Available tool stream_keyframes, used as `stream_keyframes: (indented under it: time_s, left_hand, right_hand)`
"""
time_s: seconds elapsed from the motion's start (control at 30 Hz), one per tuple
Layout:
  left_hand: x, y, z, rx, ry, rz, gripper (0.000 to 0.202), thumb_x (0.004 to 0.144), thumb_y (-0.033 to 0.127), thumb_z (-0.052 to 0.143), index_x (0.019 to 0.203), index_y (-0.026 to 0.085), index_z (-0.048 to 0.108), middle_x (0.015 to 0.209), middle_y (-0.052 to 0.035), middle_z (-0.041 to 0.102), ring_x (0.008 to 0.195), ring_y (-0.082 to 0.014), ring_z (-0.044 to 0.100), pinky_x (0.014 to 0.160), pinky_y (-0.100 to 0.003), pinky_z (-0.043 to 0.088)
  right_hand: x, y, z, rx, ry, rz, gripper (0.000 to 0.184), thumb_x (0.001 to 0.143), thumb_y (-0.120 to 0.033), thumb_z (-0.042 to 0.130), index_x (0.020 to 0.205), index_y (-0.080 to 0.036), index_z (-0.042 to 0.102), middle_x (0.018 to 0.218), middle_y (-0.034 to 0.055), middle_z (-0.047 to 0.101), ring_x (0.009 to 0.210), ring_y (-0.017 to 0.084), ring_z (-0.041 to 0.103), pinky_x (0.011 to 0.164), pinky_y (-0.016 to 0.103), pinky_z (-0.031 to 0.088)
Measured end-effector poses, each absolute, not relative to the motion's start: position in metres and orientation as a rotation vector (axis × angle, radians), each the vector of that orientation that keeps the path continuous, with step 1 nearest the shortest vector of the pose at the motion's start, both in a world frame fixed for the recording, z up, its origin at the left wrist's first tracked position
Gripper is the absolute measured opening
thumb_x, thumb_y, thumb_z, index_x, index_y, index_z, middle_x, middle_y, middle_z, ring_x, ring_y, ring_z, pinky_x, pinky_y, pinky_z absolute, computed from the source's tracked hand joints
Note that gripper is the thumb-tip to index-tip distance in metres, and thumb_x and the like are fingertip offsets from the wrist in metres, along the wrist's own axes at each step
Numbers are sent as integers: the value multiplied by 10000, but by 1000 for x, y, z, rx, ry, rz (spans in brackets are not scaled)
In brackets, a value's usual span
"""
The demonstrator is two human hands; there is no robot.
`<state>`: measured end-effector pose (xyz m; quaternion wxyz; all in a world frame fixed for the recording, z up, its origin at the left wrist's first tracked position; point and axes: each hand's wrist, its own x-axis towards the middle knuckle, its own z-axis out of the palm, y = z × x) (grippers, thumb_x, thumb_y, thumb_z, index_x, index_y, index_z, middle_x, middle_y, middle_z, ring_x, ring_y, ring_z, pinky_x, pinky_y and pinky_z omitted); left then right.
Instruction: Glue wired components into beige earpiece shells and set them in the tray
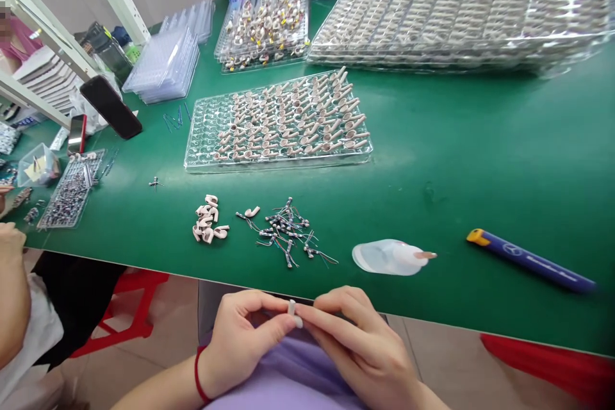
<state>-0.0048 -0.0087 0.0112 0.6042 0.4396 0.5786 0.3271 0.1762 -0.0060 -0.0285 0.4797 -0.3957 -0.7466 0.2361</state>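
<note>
Small work over the lap, at the near edge of the green worktop [432, 192]: best done with a light, steady pinch, the pale piece [291, 307] turned to sight and fingertips kept off its openings, since a hard squeeze could tilt it. Left hand [245, 333] curled, thumb and forefinger pinching the piece, its stem upright. Right hand [360, 339] half-curled, fingertips touching the piece's other side; whether they grip, cannot tell. Beyond: loose curved pieces [207, 232], wired parts [288, 225], squeeze bottle [384, 257].

The held piece [291, 307] looks smooth, matt plastic.
</note>
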Motion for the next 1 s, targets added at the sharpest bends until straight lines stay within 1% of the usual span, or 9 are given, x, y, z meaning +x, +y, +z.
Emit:
stream_keyframes:
  time_s: [0.2,0.33,0.4,0.5,0.57,0.67,0.8,0.9,1.0]
  left_hand:
    - [-7,-5,16,1359,1390,736,130,773,305,740,833,198,781,814,-80,760,722,-187,683,663,-254,531]
    - [-8,-1,21,1484,1385,755,88,777,264,729,820,201,773,777,-79,750,686,-179,672,647,-256,525]
    - [-9,0,21,1542,1380,781,77,772,249,731,818,199,768,762,-76,740,678,-175,665,642,-256,523]
    - [-14,4,19,1617,1401,840,67,760,240,744,807,194,759,738,-64,717,641,-156,641,600,-244,513]
    - [-19,11,19,1686,1430,884,53,767,232,740,805,196,753,742,-56,712,628,-146,632,579,-237,508]
    - [-34,34,20,1925,1486,949,44,806,213,705,818,212,748,765,-47,726,675,-153,650,619,-245,518]
    - [-66,93,27,2323,1666,1003,118,869,229,627,835,226,739,800,-49,744,760,-180,661,738,-294,516]
    - [-91,149,32,2386,1759,1011,141,891,241,595,911,220,732,884,-64,752,852,-201,652,802,-323,496]
    - [-104,204,34,2459,1779,947,144,876,219,616,975,213,721,871,-49,752,882,-198,641,805,-304,483]
  right_hand:
    - [176,-3,-24,-928,-1813,565,288,879,-47,553,1066,-222,685,749,26,635,664,132,578,569,262,499]
    - [177,-1,-26,-969,-1782,536,300,871,-49,553,1070,-231,683,760,23,646,660,130,616,570,245,529]
    - [178,2,-30,-1071,-1775,426,290,884,-71,549,1101,-224,666,852,46,678,734,146,664,638,254,561]
    - [178,11,-36,-1262,-1845,188,292,939,-139,500,1211,-190,594,1066,103,689,934,199,692,794,306,574]
    - [176,17,-41,-1320,-1911,75,295,974,-170,446,1248,-169,556,1116,116,685,983,210,688,824,319,567]
    - [172,26,-46,-1314,-1940,7,262,996,-206,414,1200,-154,570,1057,106,707,892,206,707,753,315,562]
    - [169,33,-50,-1273,-1939,-33,250,1006,-243,403,1090,-140,614,955,98,719,769,204,709,679,325,536]
    - [169,34,-52,-1239,-1943,-56,277,1013,-252,386,1059,-123,627,940,102,719,757,200,710,694,325,529]
    - [170,34,-55,-1213,-1940,-89,289,1018,-256,374,1077,-127,625,956,97,721,785,191,712,735,315,526]
